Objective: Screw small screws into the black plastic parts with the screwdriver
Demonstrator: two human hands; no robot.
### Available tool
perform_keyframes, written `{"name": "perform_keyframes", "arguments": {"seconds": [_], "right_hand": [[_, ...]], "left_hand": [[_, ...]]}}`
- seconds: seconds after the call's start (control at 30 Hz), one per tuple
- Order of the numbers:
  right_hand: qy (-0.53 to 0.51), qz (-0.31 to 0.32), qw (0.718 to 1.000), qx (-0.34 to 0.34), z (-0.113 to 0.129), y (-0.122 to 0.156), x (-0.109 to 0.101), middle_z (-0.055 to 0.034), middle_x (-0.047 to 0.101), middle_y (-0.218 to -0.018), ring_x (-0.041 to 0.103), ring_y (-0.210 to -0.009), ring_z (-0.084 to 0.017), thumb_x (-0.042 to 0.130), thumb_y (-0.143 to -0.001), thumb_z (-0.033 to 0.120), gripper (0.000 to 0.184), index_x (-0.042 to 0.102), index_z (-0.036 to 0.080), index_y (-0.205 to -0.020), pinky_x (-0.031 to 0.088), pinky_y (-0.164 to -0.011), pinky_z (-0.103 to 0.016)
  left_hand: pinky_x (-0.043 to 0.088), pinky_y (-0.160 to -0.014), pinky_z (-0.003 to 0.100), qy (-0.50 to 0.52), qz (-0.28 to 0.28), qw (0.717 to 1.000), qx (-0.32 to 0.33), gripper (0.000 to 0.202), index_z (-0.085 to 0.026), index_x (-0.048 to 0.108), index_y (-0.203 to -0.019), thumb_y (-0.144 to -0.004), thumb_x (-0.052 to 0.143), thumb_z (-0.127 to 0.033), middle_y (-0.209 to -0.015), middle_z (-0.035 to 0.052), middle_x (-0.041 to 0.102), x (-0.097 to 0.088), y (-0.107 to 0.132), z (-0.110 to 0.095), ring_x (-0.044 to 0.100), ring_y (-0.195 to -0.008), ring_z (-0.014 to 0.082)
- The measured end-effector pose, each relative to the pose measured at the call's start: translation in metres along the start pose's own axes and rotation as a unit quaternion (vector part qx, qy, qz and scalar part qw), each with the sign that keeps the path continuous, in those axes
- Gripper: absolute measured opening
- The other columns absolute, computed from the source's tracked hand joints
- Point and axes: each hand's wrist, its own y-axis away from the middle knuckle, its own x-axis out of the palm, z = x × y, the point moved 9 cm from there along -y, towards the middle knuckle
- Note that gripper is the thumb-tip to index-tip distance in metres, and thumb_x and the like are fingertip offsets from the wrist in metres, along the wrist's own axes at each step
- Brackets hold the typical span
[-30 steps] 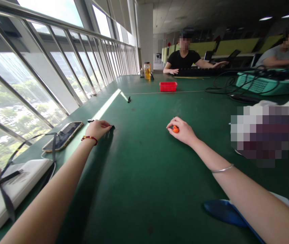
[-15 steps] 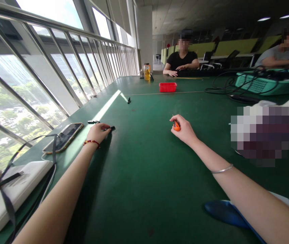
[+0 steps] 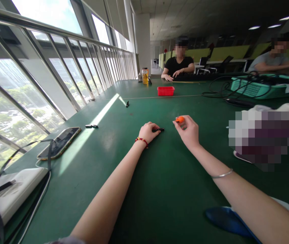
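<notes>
My left hand [image 3: 148, 132], with a red beaded bracelet at the wrist, pinches a small dark elongated part [image 3: 161, 129] close to the green table. Its exact kind I cannot make out. Just to the right, my right hand [image 3: 189, 132] is closed on a small orange-handled tool [image 3: 180, 119] with a dark portion; its tip does not show clearly. The two hands are apart. Another small black piece [image 3: 91, 126] lies to the left by the sunlit strip, and a further black piece [image 3: 127, 104] sits farther back.
A red bin [image 3: 165, 90] stands on the green table [image 3: 124, 189]. Along the left are a phone [image 3: 59, 143] and a white power strip [image 3: 15, 193] with cables. To the right lie a teal basket [image 3: 256, 88] and a blue item [image 3: 228, 220]. Two people sit beyond.
My left hand has moved right with the dark part, from beside the other black piece to near my right hand. My right hand has turned, so more of the orange handle shows.
</notes>
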Motion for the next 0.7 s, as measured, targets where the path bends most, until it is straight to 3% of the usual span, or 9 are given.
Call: {"name": "perform_keyframes", "arguments": {"seconds": [0.1,0.2,0.37,0.7], "right_hand": [[0.068,-0.027,0.997,0.033,-0.003,0.0,-0.007,-0.0013,0.057,-0.072,0.05,-0.053,-0.013,0.056,-0.078,0.044,0.023,0.052,0.021,-0.075,0.038,-0.049,-0.025],[0.033,-0.017,0.997,0.07,-0.008,0.002,-0.004,0.0028,0.052,-0.057,0.05,-0.05,-0.013,0.056,-0.078,0.042,0.022,0.049,0.023,-0.071,0.036,-0.05,-0.024],[-0.123,-0.052,0.985,0.106,-0.005,0.008,-0.005,0.0024,0.052,-0.059,0.051,-0.049,-0.012,0.056,-0.078,0.041,0.022,0.047,0.022,-0.07,0.04,-0.05,-0.025],[-0.127,-0.033,0.987,0.088,0.008,0.013,-0.002,0.0023,0.053,-0.06,0.051,-0.048,-0.011,0.057,-0.079,0.04,0.021,0.049,0.021,-0.072,0.041,-0.05,-0.024]], "left_hand": [[0.05,-0.079,0.026,0.021,-0.006,1.0,0.003,0.011,-0.019,0.068,-0.083,-0.073,0.064,-0.021,-0.087,0.0022,0.063,-0.004,0.003,0.0,0.06,-0.08,0.0141],[0.05,-0.078,0.028,-0.014,-0.022,1.0,-0.003,0.01,-0.019,0.067,-0.083,-0.075,0.061,-0.018,-0.088,0.0026,0.063,-0.012,0.006,0.0,0.059,-0.083,0.0163],[0.048,-0.08,0.033,-0.084,-0.035,0.996,-0.019,0.011,-0.02,0.065,-0.086,-0.08,0.056,-0.02,-0.092,0.0054,0.063,-0.016,0.007,-0.002,0.057,-0.092,0.0207],[0.047,-0.08,0.031,-0.093,-0.031,0.995,-0.003,0.01,-0.02,0.063,-0.084,-0.081,0.054,-0.018,-0.091,0.0052,0.061,-0.014,0.007,-0.008,0.055,-0.093,0.0198]]}}
